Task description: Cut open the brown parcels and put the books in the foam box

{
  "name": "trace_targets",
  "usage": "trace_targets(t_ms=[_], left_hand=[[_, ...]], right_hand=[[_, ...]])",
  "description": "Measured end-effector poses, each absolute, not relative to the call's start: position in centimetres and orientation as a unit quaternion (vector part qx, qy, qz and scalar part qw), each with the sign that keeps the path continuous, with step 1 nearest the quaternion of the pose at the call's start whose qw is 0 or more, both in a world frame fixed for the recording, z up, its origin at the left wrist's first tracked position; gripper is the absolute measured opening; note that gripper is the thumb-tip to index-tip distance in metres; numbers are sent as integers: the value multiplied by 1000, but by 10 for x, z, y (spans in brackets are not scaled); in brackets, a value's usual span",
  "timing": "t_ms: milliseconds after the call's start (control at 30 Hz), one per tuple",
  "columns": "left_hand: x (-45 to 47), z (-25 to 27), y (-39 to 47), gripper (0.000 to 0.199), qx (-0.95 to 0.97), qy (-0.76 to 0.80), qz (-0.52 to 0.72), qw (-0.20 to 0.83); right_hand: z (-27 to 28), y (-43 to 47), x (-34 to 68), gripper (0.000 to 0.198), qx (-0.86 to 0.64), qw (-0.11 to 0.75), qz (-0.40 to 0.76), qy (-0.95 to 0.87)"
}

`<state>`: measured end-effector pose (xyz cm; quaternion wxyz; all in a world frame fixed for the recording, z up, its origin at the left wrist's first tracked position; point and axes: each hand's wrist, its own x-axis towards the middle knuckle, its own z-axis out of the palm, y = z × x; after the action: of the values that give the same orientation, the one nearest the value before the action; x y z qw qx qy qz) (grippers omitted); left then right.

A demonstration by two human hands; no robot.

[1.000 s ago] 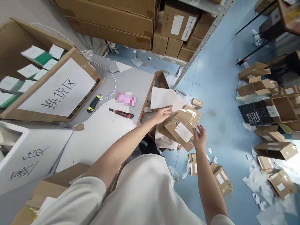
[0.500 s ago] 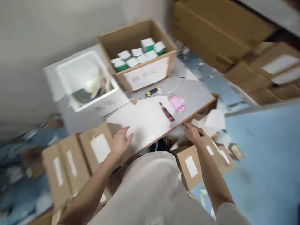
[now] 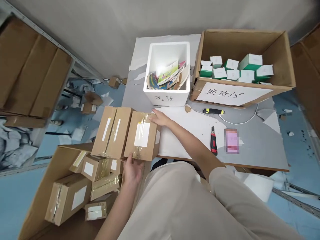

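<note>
A taped cardboard box [image 3: 128, 146] with a white label stands at the left end of the table, between my two hands. My left hand [image 3: 133, 172] grips its near edge, thumb on top and the other fingers partly hidden below. My right hand [image 3: 160, 117] reaches across and holds its far right corner, fingers over the top edge. Close against its left side is another taped carton [image 3: 120, 128] with two white strips. A red and black utility knife [image 3: 213, 141] lies on the table to the right, apart from both hands.
A white foam box [image 3: 166, 97] holds books; a large carton [image 3: 281, 83] holds several green-and-white boxes. A yellow and black cutter [image 3: 213, 111] and a blurred pink item [image 3: 232, 140] lie on the table [image 3: 262, 146]. At lower left, an open carton [image 3: 37, 196] contains several parcels.
The view has swung left. My right hand has crossed from the table's front edge to the labelled box, and my left hand has moved to its near side. Both now hold it.
</note>
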<state>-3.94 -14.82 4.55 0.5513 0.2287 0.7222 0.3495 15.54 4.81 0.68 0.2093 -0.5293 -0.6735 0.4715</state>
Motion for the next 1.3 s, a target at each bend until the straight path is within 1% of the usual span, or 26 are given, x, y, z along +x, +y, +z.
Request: trace_targets(t_ms=[67, 133, 267, 433, 500, 567, 667, 767, 867, 933, 1033, 1067, 1133, 1233, 1300], left_hand=[[-33, 49, -148, 49, 145, 703, 357, 598], [-27, 52, -150, 48, 114, 691, 358, 618], [-17, 52, -148, 47, 148, 700, 365, 595], [8, 44, -111, 60, 305, 668, 369, 570], [22, 38, -91, 65, 365, 637, 353, 580], [36, 32, -75, 67, 415, 603, 327, 598], [53, 22, -59, 68, 467, 571, 278, 616], [58, 10, -54, 77, 484, 576, 249, 610], [49, -4, -54, 83, 512, 559, 256, 600], [37, -17, -57, 87, 541, 517, 274, 604], [21, -40, -65, 103, 588, 472, 262, 602], [17, -49, -68, 105, 600, 473, 252, 594], [15, -66, -74, 97, 606, 486, 247, 579], [19, -80, -78, 80, 585, 496, 257, 588], [20, -79, -76, 74, 583, 505, 252, 585]], right_hand=[[5, 47, 147, 50, -558, 200, 473, -652], [3, 38, 153, 40, -584, 212, 459, -634], [2, 0, 201, 29, -631, 287, 437, -574], [7, -81, 279, 35, -663, 440, 405, -450], [7, -117, 297, 38, -676, 476, 396, -398], [6, -148, 306, 41, -695, 491, 386, -357], [-1, -179, 305, 46, -711, 499, 382, -315], [-11, -191, 304, 53, -712, 502, 393, -296], [-25, -196, 316, 59, -684, 504, 428, -309], [-36, -199, 330, 68, -669, 480, 454, -339], [-55, -199, 346, 90, -686, 398, 466, -391], [-61, -198, 348, 92, -694, 373, 465, -404], [-71, -194, 346, 85, -699, 352, 464, -416], [-80, -190, 336, 64, -696, 368, 461, -409], [-80, -189, 333, 53, -698, 370, 451, -415]])
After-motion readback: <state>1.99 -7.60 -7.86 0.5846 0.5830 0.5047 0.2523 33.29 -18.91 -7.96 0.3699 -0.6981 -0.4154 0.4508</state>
